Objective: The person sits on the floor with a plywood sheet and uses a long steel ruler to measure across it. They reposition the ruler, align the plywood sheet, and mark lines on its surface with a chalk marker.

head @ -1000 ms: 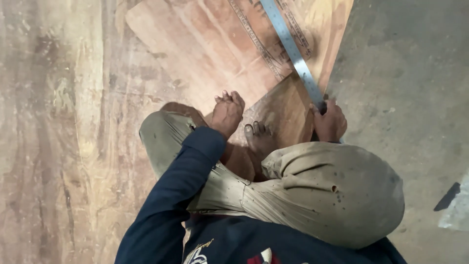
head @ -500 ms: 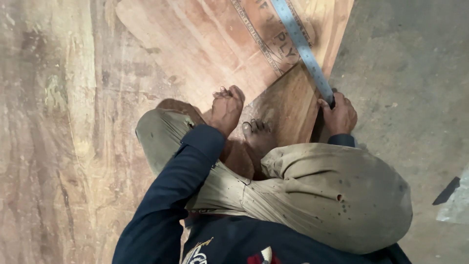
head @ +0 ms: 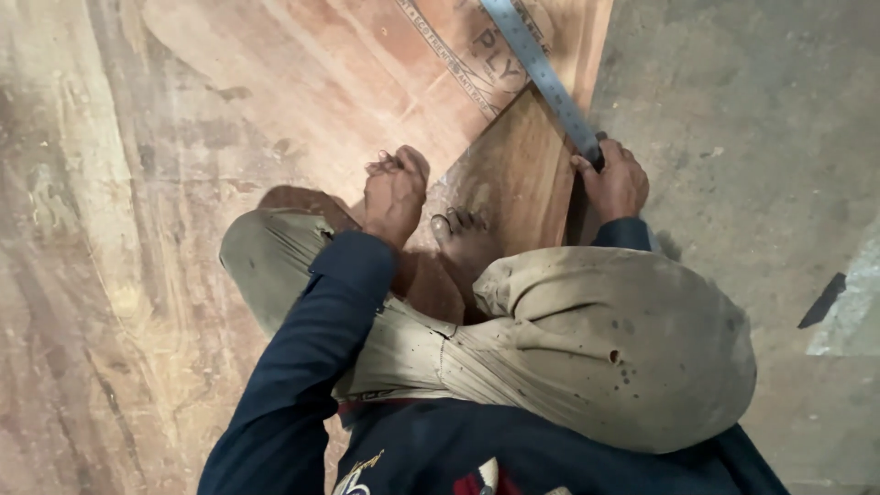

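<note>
Concrete floor (head: 733, 110), plywood sheet (head: 302, 82) on it: right hand (head: 616, 181) clamped on the saw (head: 541, 73), sliding rightward since earlier; left hand (head: 394, 194) resting loosely closed, empty.

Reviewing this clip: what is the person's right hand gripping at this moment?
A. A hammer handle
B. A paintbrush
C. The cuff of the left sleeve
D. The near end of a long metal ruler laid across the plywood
D: the right hand closes around the near end of the long metal ruler, which runs diagonally up across the plywood sheet, while the left hand rests on the sheet apart from it.
</note>
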